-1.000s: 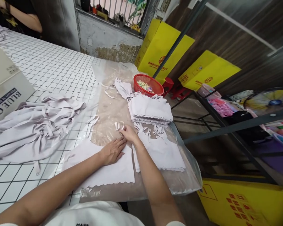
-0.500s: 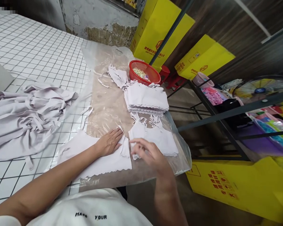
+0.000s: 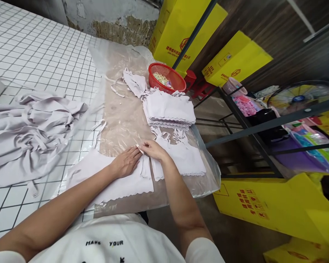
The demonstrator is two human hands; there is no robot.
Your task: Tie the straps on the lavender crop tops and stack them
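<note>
A pale lilac camisole top (image 3: 126,189) with a scalloped hem lies flat on clear plastic sheeting. My left hand (image 3: 127,162) rests flat on it, fingers stretched out together and pointing to the upper right. Just beyond those fingertips, my right hand (image 3: 152,149) pinches the top's thin strap (image 3: 139,147) between thumb and fingers. To the right, partly behind my right forearm, lies a small pile of matching tops (image 3: 186,157) with looped straps. Above it sits a thicker stack of folded tops (image 3: 170,108).
A red plastic basket (image 3: 167,87) with small items stands behind the stack, near a crumpled top (image 3: 135,83). A loose heap of lilac garments (image 3: 30,135) covers the left side of the grid-patterned table (image 3: 57,54). Metal shelving (image 3: 252,135) and yellow boxes (image 3: 274,208) stand at the right.
My right hand has moved left and up from over the small pile and now pinches the strap. The left hand stays flat on the top.
</note>
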